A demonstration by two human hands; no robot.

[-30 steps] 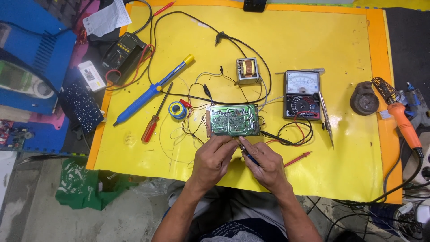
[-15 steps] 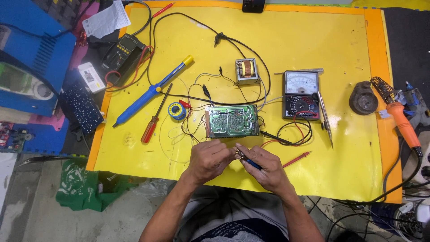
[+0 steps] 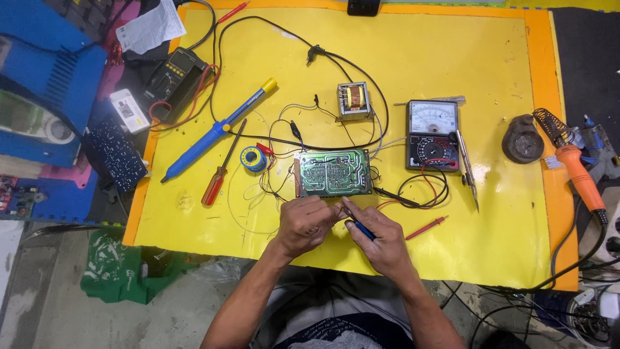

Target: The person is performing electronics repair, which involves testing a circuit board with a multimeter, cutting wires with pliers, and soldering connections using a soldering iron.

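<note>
Nearest the camera, the left hand is curled shut, fingertips pinching something too small to identify. The right hand is clamped on a blue-handled tool, its tip meeting the left fingers. The work looks like fine wire preparation needing steadiness. Just beyond lies the green circuit board, flat and glossy, on the yellow table; farther off sits a boxy black analogue meter.

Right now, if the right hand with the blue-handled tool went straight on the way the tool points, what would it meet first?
Probably the left hand's fingers, which sit right at the tool's tip; the right hand aims up-left. Just beyond lies the green circuit board. Depth is unclear.
</note>
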